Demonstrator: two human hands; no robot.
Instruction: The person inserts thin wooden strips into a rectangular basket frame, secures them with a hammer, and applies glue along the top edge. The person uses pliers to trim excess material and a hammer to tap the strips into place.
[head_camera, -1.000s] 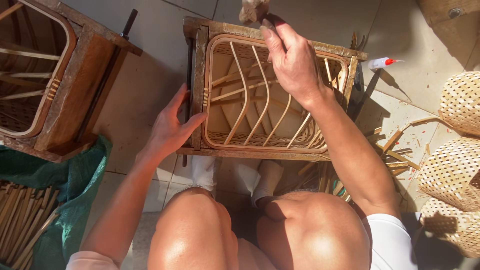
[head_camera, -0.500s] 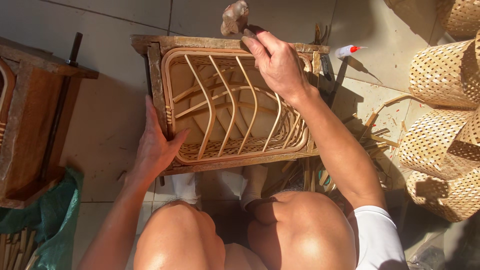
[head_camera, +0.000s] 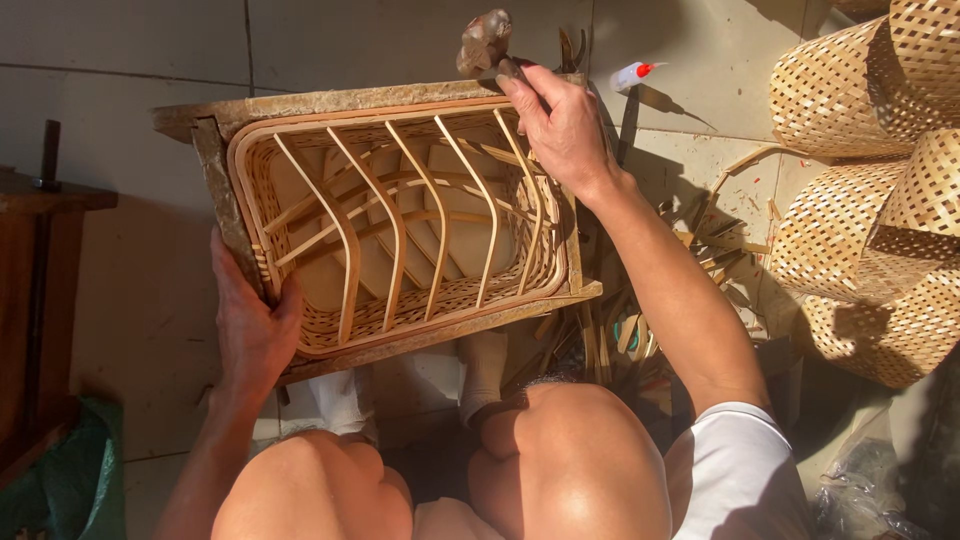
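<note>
Pale tiled floor (head_camera: 130, 60) in warm, low sunlight with long shadows. Stacked woven bamboo baskets (head_camera: 860, 190) lie right of the hands, a dark wooden frame (head_camera: 40, 290) and green cloth (head_camera: 70, 480) left.

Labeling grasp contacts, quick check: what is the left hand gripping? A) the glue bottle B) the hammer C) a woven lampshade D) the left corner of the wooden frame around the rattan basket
D: the left hand clasps the lower left corner of the wooden frame that encloses the rattan basket, while the right hand holds the hammer.

White short sleeve (head_camera: 735, 450), bare forearms.
</note>
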